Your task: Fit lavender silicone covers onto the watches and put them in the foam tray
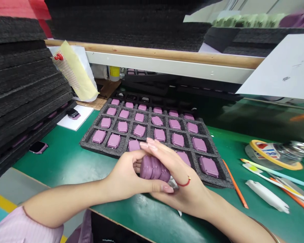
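Observation:
Both hands meet over the green bench, just in front of the foam tray. Between them is a row of several purple watch cases [155,168], pressed side by side. My left hand [130,172] wraps round the near and left side, its thumb lying along the bottom. My right hand [182,177] closes over the top and right side with its fingers stretched across. Something shiny shows below the pieces near my right palm, too covered to name. Behind the hands, the black foam tray [87,142] carries rows of purple watch cases [177,139] in its compartments.
Stacked black foam trays [20,67] rise at the left. Two watches [38,147] lie near them, one on a white pad [87,116]. At right are a glass jar [266,153], toothbrush [273,179], orange stick [235,184] and white plastic piece [267,195]. A shelf edge [167,64] crosses above.

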Demonstrator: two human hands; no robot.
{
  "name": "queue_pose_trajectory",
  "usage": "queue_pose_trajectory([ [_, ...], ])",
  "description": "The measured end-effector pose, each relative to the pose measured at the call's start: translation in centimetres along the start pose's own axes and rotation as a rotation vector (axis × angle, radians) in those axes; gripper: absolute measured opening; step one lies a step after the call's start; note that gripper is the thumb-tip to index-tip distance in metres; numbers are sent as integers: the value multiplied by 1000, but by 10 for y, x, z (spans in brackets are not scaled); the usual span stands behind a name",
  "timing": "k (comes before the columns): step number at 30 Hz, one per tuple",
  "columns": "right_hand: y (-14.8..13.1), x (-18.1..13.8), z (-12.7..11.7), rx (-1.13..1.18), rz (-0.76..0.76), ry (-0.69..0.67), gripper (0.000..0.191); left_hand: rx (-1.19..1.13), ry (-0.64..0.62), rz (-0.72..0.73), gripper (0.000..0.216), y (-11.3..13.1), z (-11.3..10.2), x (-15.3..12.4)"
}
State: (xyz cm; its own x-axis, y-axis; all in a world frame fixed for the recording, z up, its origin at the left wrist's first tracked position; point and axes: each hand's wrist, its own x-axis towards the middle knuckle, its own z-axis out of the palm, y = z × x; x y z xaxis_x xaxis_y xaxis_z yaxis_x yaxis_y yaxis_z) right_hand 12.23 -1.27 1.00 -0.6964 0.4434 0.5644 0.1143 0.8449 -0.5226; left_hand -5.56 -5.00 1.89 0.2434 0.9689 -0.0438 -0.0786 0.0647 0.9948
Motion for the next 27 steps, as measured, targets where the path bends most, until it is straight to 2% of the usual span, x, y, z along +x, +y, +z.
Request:
queue_pose_trajectory([
  [3, -2, -1, -5, 83, 51, 98, 93, 125, 35, 135, 46, 2, -2, -3],
  [6, 1, -1, -5, 353, 244, 232, 62, 229, 51, 307, 41, 2, -3, -5],
  [8, 4, -1, -3, 565, 401, 253, 55, 266, 55, 408, 40, 1, -3, -4],
  [11, 5, 1, 0, 781, 587, 175, 65, 316, 59, 540, 40, -1, -2, -2],
  [14, 1, 3, 0, 870, 647, 60, 82, 363, 65, 626, 39, -4, -2, -1],
  [16, -3, 5, 0, 886, 672, 24, 95, 373, 62, 633, 36, -6, -1, 0],
  [19, -7, 9, 2, 838, 704, 42, 108, 335, 21, 632, 29, -8, -1, 1],
  [24, -11, 11, 5, 743, 645, 114, 107, 336, -26, 584, 21, -12, -4, 0],
  [26, -12, 8, 5, 649, 593, 163, 104, 353, -37, 533, 34, -13, -6, -2],
  [27, -12, 6, 4, 593, 559, 186, 103, 340, -42, 497, 52, -14, -6, -3],
])
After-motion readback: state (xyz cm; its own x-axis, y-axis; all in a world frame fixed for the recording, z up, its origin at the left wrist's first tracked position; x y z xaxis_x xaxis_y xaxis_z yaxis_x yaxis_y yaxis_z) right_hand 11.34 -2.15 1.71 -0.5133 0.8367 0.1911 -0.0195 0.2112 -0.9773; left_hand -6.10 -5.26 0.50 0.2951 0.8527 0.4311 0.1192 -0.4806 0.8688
